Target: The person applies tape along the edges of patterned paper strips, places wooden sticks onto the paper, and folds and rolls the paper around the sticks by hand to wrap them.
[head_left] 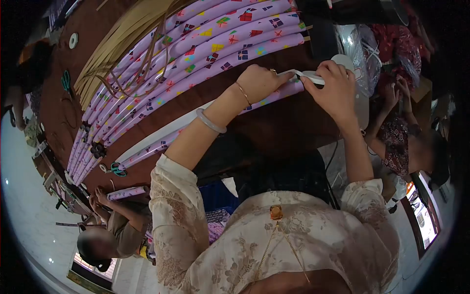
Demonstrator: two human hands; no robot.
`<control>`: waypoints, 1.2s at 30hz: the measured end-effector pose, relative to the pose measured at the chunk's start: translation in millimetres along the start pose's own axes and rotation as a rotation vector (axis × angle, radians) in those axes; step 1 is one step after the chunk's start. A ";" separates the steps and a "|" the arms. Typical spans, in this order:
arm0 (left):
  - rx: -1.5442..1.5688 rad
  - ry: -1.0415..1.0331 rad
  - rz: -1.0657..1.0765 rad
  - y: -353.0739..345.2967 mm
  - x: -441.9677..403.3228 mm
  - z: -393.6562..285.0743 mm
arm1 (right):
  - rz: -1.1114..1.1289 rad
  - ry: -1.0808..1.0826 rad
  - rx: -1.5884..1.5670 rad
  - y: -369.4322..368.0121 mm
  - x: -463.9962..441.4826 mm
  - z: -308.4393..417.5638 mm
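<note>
The right grip [335,83] is closed around a white tape roll [314,78], just above the end of a lilac patterned tube [294,90]; the left grip [257,85] lies over that same tube, fingers at the tape strip [290,72] — whether pinching or only pressing, I cannot tell; beyond both grips, more lilac tubes [220,49] lie side by side on the brown bench [196,96]; well left of the left grip — teal-handled scissors [117,169].

Brown table [281,117]: purple patterned rolls [203,46], brown strips [115,46], teal scissors [66,81].
</note>
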State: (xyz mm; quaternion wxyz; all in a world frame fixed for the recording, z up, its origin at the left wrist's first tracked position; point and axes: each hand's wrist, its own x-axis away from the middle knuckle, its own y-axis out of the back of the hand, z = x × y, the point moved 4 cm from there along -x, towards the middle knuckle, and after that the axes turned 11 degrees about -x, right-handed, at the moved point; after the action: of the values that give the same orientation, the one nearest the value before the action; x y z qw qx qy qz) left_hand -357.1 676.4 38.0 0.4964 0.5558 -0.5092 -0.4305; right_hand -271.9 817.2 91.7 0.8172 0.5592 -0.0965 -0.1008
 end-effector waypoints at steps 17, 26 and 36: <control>0.549 0.504 -0.218 39.6 17.2 -33.3 | -0.031 0.086 -0.145 0.5 8.2 -2.3; 0.339 0.533 -0.262 46.6 -4.1 -53.1 | -0.117 0.089 -0.260 1.2 13.9 -2.2; 0.422 0.608 -0.243 69.2 48.1 -46.0 | -0.045 0.094 -0.194 1.2 13.9 2.0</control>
State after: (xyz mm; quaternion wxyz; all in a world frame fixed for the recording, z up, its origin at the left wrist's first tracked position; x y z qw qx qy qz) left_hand -316.0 634.7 114.1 0.4447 0.8043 -0.3466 -0.1877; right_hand -259.0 812.1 94.2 0.8687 0.4835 -0.0350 -0.1017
